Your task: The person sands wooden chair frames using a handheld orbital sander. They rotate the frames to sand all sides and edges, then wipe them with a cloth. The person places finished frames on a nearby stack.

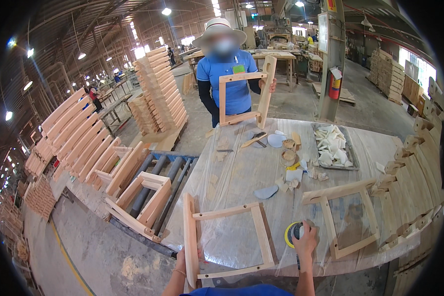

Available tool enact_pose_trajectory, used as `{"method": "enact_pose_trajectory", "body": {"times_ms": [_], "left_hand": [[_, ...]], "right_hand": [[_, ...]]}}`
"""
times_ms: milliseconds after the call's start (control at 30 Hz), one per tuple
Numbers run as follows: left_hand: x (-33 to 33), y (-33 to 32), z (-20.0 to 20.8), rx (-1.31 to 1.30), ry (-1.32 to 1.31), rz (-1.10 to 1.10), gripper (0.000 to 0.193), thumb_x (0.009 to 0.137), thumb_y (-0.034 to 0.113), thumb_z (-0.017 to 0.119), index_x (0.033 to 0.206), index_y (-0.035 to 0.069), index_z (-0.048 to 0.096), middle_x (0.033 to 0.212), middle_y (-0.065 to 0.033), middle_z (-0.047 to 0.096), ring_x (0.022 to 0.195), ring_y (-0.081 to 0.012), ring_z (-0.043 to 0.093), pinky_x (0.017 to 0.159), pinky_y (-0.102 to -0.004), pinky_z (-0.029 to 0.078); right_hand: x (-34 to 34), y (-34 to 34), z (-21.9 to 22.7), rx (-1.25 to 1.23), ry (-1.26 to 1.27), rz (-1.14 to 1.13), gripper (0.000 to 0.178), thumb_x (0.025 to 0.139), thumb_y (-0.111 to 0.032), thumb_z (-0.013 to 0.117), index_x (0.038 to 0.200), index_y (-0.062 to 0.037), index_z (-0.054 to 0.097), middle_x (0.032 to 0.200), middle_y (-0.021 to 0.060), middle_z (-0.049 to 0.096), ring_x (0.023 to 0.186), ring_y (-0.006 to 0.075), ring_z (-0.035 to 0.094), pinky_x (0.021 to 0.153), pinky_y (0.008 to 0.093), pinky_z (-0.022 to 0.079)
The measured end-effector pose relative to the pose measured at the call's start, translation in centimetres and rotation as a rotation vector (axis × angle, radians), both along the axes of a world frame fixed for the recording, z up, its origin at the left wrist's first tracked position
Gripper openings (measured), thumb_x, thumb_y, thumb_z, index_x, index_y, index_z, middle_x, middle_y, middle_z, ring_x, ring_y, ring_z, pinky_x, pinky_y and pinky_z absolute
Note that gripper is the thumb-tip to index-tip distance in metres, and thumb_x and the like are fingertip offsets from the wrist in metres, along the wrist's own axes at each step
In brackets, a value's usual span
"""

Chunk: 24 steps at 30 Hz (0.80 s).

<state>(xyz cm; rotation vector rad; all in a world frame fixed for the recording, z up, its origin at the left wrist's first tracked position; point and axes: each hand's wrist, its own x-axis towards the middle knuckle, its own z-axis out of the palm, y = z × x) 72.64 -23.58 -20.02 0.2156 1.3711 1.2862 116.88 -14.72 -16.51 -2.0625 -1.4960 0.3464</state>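
My left hand (181, 259) is closed round the thick side post of a pale wooden frame (191, 237), low at the near edge of the table. The post hides part of its fingers. The frame stands tilted on the plastic-covered table (232, 177), its rails reaching right. To the right of it my right hand (307, 240) grips a round hand sander (290, 235) with a yellow rim and black body. A cord or hose runs down from the sander beside my wrist. The sander is apart from the frame.
A second wooden frame (330, 224) lies on the right, before a row of stacked wooden parts (419, 172). Across the table a person (227, 69) holds another frame. A tray (355, 165) carries white scraps. Left, a roller conveyor (175, 167) bears more frames.
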Motion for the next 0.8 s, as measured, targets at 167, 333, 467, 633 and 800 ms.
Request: {"method": "enact_pose_trajectory", "body": {"times_ms": [167,333,467,633,800], "left_hand": [[0.0,0.1,-0.2,0.017,0.009,0.009,0.048,0.103,0.031,0.032,0.117,-0.007,0.060,0.095,-0.0227,0.069,0.078,-0.0310,0.070,0.070,-0.0397,0.060],[-0.3,0.1,-0.8,-0.037,0.071,0.012,0.049,0.103,0.031,0.033,0.116,-0.008,0.060,0.094,-0.0242,0.069,0.079,-0.0327,0.070,0.072,-0.0413,0.060],[-0.5,0.2,-1.1,0.021,0.024,-0.010,0.049,0.102,0.030,0.033,0.117,-0.008,0.059,0.094,-0.0243,0.069,0.080,-0.0334,0.070,0.074,-0.0432,0.060],[-0.4,0.2,-0.9,-0.071,0.032,0.065,0.048,0.102,0.028,0.033,0.117,-0.008,0.060,0.095,-0.0225,0.070,0.081,-0.0316,0.070,0.075,-0.0416,0.059],[-0.6,0.2,-0.5,-0.117,-0.051,0.064,0.044,0.102,0.027,0.039,0.115,-0.008,0.061,0.096,-0.0210,0.070,0.082,-0.0293,0.070,0.079,-0.0386,0.059]], "right_hand": [[0.0,0.1,-0.1,0.014,-0.019,0.016,0.078,0.066,-0.019,0.084,0.137,-0.0202,0.051,0.116,0.0154,0.051,0.109,0.0374,0.058,0.089,0.0464,0.050],[0.0,-0.1,0.1,0.020,-0.029,0.014,0.077,0.067,-0.018,0.083,0.137,-0.0205,0.051,0.119,0.0158,0.051,0.110,0.0380,0.057,0.089,0.0467,0.050],[0.0,-0.1,0.1,0.050,-0.029,0.035,0.077,0.067,-0.017,0.083,0.136,-0.0206,0.051,0.121,0.0159,0.051,0.112,0.0384,0.057,0.091,0.0466,0.050],[0.0,0.2,0.2,0.008,0.005,0.025,0.078,0.065,-0.015,0.083,0.137,-0.0193,0.051,0.121,0.0162,0.051,0.112,0.0387,0.056,0.092,0.0462,0.049],[-0.2,0.1,0.0,0.051,0.014,0.025,0.078,0.067,-0.011,0.082,0.138,-0.0180,0.050,0.120,0.0170,0.052,0.113,0.0400,0.056,0.093,0.0461,0.048]]}}
